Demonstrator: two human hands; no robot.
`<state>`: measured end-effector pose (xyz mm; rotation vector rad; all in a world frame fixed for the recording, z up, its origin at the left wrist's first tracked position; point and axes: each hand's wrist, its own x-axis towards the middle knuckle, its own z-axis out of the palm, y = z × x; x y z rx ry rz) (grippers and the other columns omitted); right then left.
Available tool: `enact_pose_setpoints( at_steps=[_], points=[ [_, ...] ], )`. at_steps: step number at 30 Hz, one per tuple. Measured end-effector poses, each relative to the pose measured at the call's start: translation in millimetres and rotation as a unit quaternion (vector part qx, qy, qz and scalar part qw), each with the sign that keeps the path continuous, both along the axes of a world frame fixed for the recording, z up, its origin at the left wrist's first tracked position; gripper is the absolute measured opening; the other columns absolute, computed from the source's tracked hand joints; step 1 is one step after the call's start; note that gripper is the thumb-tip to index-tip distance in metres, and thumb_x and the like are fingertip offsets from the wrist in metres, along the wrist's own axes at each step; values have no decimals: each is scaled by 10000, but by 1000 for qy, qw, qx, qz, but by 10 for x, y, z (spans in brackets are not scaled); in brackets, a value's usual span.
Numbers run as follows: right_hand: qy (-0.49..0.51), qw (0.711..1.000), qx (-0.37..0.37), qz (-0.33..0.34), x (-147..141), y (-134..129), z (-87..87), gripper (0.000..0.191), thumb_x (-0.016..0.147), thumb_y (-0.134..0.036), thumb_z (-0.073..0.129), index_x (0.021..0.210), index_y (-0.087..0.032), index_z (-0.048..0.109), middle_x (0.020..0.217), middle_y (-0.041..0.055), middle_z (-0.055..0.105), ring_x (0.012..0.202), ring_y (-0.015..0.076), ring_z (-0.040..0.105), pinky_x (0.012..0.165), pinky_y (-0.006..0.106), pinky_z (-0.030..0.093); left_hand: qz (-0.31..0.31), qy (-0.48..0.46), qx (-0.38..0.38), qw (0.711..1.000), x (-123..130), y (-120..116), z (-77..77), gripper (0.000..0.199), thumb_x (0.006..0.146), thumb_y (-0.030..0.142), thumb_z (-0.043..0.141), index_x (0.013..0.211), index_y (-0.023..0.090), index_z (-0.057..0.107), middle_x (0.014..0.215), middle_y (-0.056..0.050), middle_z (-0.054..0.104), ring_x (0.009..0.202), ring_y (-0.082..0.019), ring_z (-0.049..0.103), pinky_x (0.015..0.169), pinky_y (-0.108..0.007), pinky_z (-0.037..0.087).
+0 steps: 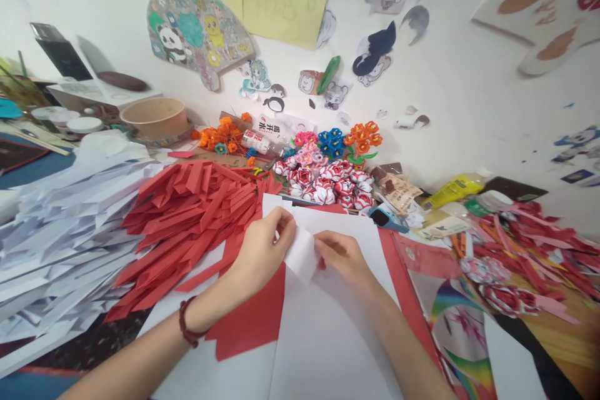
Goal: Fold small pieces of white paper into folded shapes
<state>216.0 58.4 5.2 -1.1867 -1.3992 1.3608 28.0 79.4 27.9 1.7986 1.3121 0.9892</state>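
Observation:
A small piece of white paper (301, 255) is between my two hands, above large white sheets (328, 337). My left hand (269, 240), with a dark red bracelet on its wrist, pinches the paper's upper left edge between thumb and fingers. On the right side of the paper, my right hand (340, 256) has its fingers curled and pressed to the edge. Red sheets (253, 319) lie partly under the white ones. Folded red strips (187, 225) are heaped left of my left hand.
White folded strips (60, 244) fill the far left. Behind the sheets stand red-and-white paper flowers (328, 181), orange flowers (225, 136) and a round tub (154, 119). A blue watch (387, 219), a yellow packet (454, 190) and red scraps (529, 237) lie to the right.

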Motion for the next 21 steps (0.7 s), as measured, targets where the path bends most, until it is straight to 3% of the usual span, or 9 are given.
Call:
enact_pose_setpoints(
  at_steps=[3, 11, 18, 21],
  points=[
    [6, 1000, 19, 16, 4, -9, 31, 381, 851, -503, 581, 843, -136, 683, 803, 68, 651, 743, 185, 600, 644, 273, 451, 0, 2, 10, 1000, -4, -6, 1, 143, 881, 262, 427, 814, 185, 526, 750, -2, 625, 647, -121, 544, 586, -221, 374],
    [-120, 992, 44, 8, -10, 12, -37, 261, 858, -390, 588, 837, -151, 693, 815, 45, 674, 765, 178, 594, 689, 270, 446, -36, 10, 2, 999, 33, -59, 17, 133, 886, 258, 444, 814, 185, 529, 754, 6, 616, 649, -112, 535, 590, -212, 365],
    [-94, 993, 70, 4, -8, -7, -35, 209, 824, -331, 588, 740, -150, 649, 682, 10, 600, 650, 140, 535, 599, 238, 421, -102, 38, -11, 994, 35, -37, -18, 202, 853, 293, 510, 746, 164, 623, 613, 22, 541, 583, -105, 456, 564, -214, 328],
    [-97, 993, 65, 4, 32, 6, -19, 175, 799, -300, 594, 707, -156, 632, 651, -4, 571, 627, 129, 513, 582, 230, 401, -82, 20, -6, 996, 5, -4, -27, 204, 839, 290, 534, 715, 158, 628, 602, 27, 539, 578, -98, 442, 572, -212, 331]
  ],
)
